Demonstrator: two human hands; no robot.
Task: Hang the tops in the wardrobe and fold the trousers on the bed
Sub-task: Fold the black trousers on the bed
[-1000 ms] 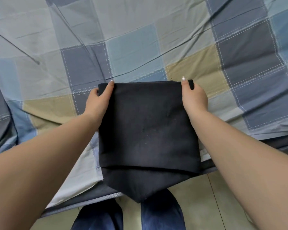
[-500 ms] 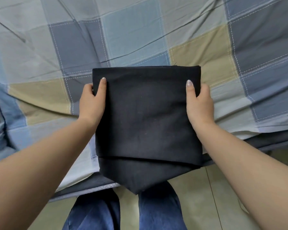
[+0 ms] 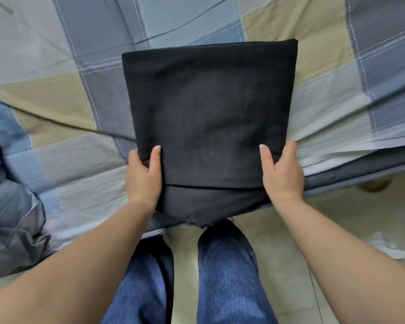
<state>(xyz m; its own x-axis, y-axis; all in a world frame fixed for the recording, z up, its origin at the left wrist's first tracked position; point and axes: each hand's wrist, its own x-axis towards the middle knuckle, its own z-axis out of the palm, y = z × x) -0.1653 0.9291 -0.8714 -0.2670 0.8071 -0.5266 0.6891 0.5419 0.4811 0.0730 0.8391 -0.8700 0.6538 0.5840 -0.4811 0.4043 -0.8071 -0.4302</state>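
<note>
Folded black trousers (image 3: pixel 208 122) sit flat on the checked bedspread (image 3: pixel 56 101), near the bed's edge. The lower layer ends in a point that hangs just past the edge, over the floor (image 3: pixel 337 230).

Left hand (image 3: pixel 143 176) grips the bundle's left side low down: thumb on top of the cloth, other fingers tucked under and out of sight. Right hand (image 3: pixel 282 174) mirrors it on the right side, thumb on top, fingers wrapped round the edge. Both are closed on the fabric, neither flat nor spread (how many layers the hidden fingers catch, I can't tell).

Relation that matters: the bundle's long axis runs away from me, from the near pointed end to the far folded edge. Both hands sit at the near third, level with the overlap seam, so most of the cloth lies beyond the fingertips. Neither hand is nearer; the grip is symmetric.

My read: the fold is close to done. What's left is one more fold of the near end up toward the far edge, or a shove further onto the bed. Risk is the loose point slipping out, since it has no mattress under it.

My jeans (image 3: pixel 227 277) are below, crumpled bedding (image 3: pixel 9 206) at left.
</note>
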